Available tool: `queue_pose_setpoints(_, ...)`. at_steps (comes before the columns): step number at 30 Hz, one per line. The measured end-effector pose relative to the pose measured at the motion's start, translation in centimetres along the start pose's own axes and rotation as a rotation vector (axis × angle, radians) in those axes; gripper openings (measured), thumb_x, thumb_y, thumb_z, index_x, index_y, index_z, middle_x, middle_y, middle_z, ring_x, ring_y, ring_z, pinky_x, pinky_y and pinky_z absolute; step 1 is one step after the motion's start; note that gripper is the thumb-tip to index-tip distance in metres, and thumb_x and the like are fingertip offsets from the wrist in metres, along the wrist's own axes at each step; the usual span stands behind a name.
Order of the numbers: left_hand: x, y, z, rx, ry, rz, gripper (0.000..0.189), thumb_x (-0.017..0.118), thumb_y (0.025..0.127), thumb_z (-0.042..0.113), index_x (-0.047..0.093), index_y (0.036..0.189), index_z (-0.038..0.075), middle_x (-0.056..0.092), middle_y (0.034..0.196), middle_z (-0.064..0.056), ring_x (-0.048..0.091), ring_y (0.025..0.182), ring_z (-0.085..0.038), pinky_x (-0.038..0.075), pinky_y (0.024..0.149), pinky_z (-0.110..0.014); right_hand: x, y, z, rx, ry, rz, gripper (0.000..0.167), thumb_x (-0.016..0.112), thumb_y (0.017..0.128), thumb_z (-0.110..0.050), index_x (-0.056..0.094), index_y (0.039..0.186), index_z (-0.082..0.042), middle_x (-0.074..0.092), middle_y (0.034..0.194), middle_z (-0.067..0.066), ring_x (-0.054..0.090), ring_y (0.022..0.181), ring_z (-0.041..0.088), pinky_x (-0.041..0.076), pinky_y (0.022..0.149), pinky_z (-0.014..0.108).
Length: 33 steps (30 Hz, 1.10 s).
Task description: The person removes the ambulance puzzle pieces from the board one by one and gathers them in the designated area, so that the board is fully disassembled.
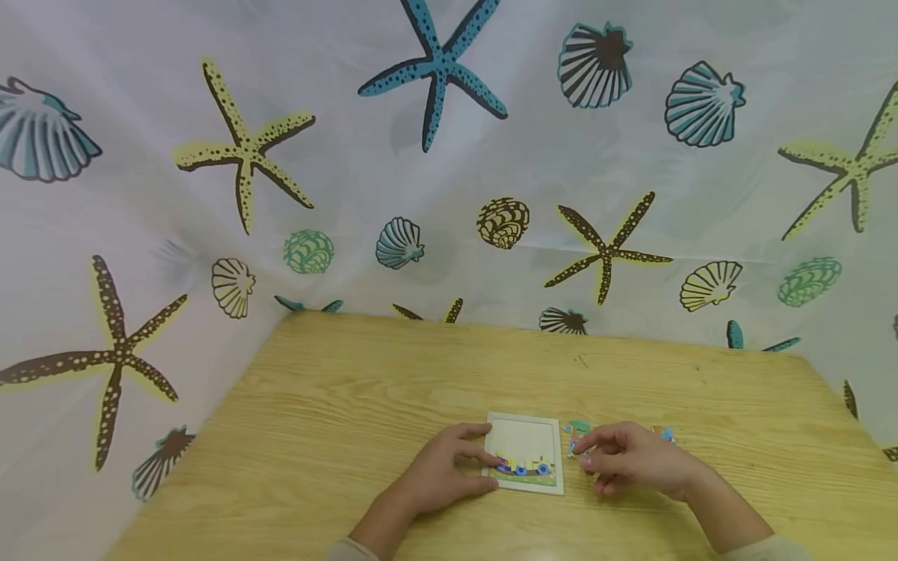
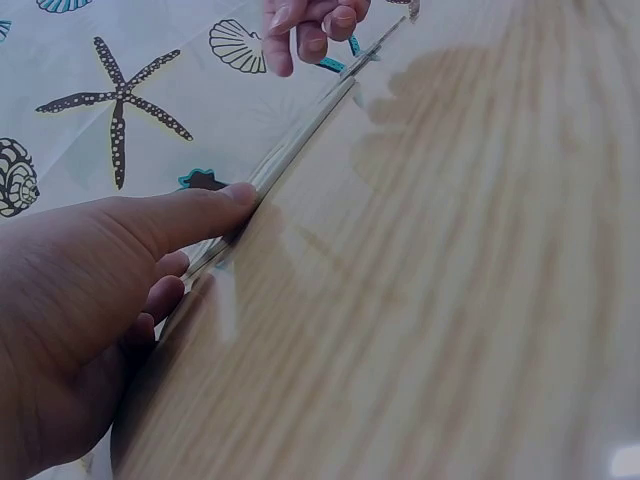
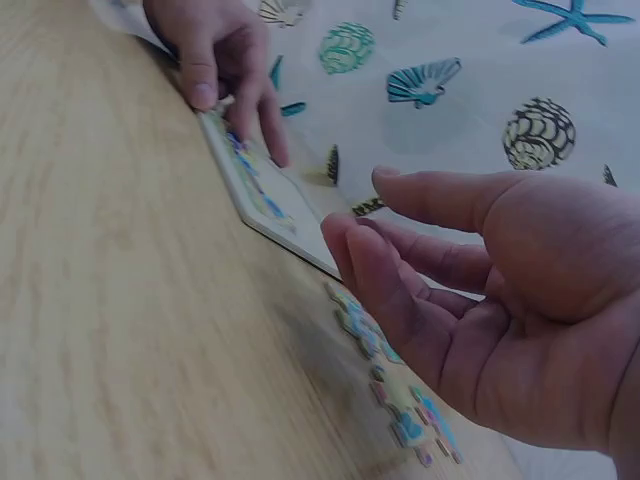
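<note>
A square puzzle board (image 1: 522, 432) with a pale frame lies on the table, its lower part filled with pieces picturing a yellow and blue train (image 1: 522, 467). My left hand (image 1: 449, 471) rests at the board's left side, fingers spread, thumb by the near corner and one finger touching the picture. Just right of the board, my right hand (image 1: 634, 460) hovers above loose puzzle pieces (image 1: 578, 428). Its fingers bend loosely, and the right wrist view shows a gap between thumb and fingertips with nothing in it. Several interlocking-edged pieces (image 3: 405, 420) lie beneath that hand, partly hidden by it.
Another colourful puzzle piece (image 1: 662, 432) shows beyond the right hand. The wood-grain table (image 1: 365, 382) extends around the board. A white cloth (image 1: 477, 257) printed with starfish and shells hangs behind the table and along its sides.
</note>
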<state>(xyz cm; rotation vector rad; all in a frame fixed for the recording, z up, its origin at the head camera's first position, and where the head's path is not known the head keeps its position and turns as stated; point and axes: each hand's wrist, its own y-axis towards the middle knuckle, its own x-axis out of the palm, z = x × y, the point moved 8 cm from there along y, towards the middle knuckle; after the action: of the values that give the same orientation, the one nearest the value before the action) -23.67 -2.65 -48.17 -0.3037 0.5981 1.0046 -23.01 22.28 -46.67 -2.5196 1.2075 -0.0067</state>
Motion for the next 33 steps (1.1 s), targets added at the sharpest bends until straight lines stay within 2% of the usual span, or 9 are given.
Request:
queue_pose_setpoints(3, -0.1, -0.1, -0.1, -0.010, 0.003, 0.001, 0.028, 0.080, 0.085, 0.036, 0.078, 0.109, 0.023, 0.050, 0.150, -0.003, 0.041, 0.142, -0.035, 0.034, 0.115, -0.060, 1.7, 0.8, -0.5, -0.017, -0.002, -0.011, 0.046, 0.064, 0.099, -0.023, 0.054, 0.131, 0.008, 0.069, 0.090, 0.009, 0.070, 0.076, 0.018, 0.061, 0.069, 0.029)
queue_pose_setpoints(6, -0.1, 0.1, 0.0, -0.020, 0.011, -0.001, 0.041, 0.080, 0.084, 0.038, 0.073, 0.120, 0.019, 0.050, 0.150, -0.001, 0.047, 0.138, -0.031, 0.037, 0.114, -0.056, 2.8, 1.4, -0.7, -0.024, -0.003, -0.011, 0.047, 0.065, 0.098, -0.023, 0.054, 0.134, 0.006, 0.070, 0.091, 0.010, 0.070, 0.075, 0.018, 0.061, 0.067, 0.029)
queue_pose_setpoints(9, -0.1, 0.2, 0.1, -0.033, 0.022, 0.003, 0.057, 0.080, 0.084, 0.040, 0.065, 0.132, 0.013, 0.050, 0.151, 0.001, 0.050, 0.136, -0.028, 0.039, 0.114, -0.053, 4.0, 2.2, -1.1, -0.025, -0.025, -0.025, 0.048, 0.065, 0.098, -0.024, 0.054, 0.135, 0.005, 0.070, 0.091, 0.011, 0.070, 0.077, 0.018, 0.060, 0.068, 0.029)
queue_pose_setpoints(12, -0.3, 0.2, 0.1, -0.030, 0.043, 0.014, 0.065, 0.081, 0.083, 0.040, 0.061, 0.137, 0.010, 0.050, 0.151, 0.001, 0.051, 0.135, -0.026, 0.041, 0.113, -0.051, 4.9, 3.1, -1.9, -0.035, -0.069, -0.030, 0.047, 0.064, 0.099, -0.024, 0.055, 0.134, 0.005, 0.070, 0.092, 0.011, 0.070, 0.078, 0.019, 0.060, 0.070, 0.029)
queue_pose_setpoints(17, -0.3, 0.2, 0.2, -0.024, 0.063, 0.026, 0.067, 0.081, 0.083, 0.039, 0.060, 0.138, 0.008, 0.050, 0.151, 0.001, 0.052, 0.133, -0.025, 0.041, 0.113, -0.049, 6.1, 4.5, -2.9, -0.057, -0.117, -0.024, 0.046, 0.064, 0.098, -0.020, 0.056, 0.135, 0.007, 0.070, 0.094, 0.012, 0.071, 0.078, 0.019, 0.061, 0.071, 0.030)
queue_pose_setpoints(21, -0.2, 0.2, 0.1, -0.025, 0.063, 0.022, 0.067, 0.081, 0.083, 0.039, 0.060, 0.137, 0.007, 0.050, 0.151, 0.002, 0.055, 0.130, -0.023, 0.044, 0.111, -0.046, 7.0, 5.4, -3.1, -0.054, -0.112, -0.029, 0.049, 0.064, 0.099, -0.021, 0.053, 0.138, 0.005, 0.071, 0.092, 0.013, 0.071, 0.075, 0.019, 0.062, 0.071, 0.031)
queue_pose_setpoints(28, 0.0, 0.2, 0.0, -0.027, 0.030, 0.006, 0.067, 0.079, 0.084, 0.042, 0.059, 0.138, 0.006, 0.048, 0.153, 0.002, 0.041, 0.144, -0.029, 0.034, 0.117, -0.054, 7.5, 6.1, -2.5, -0.036, -0.125, 0.027, 0.050, 0.064, 0.099, -0.023, 0.053, 0.137, 0.007, 0.069, 0.084, 0.013, 0.069, 0.067, 0.016, 0.061, 0.065, 0.030)
queue_pose_setpoints(33, -0.1, 0.1, -0.1, -0.020, 0.052, 0.007, 0.067, 0.079, 0.085, 0.042, 0.058, 0.138, 0.006, 0.047, 0.153, 0.002, 0.040, 0.144, -0.030, 0.033, 0.117, -0.056, 7.6, 6.6, -2.4, -0.041, -0.137, 0.076, 0.043, 0.064, 0.099, -0.024, 0.058, 0.131, 0.003, 0.066, 0.085, 0.012, 0.067, 0.065, 0.015, 0.060, 0.062, 0.029)
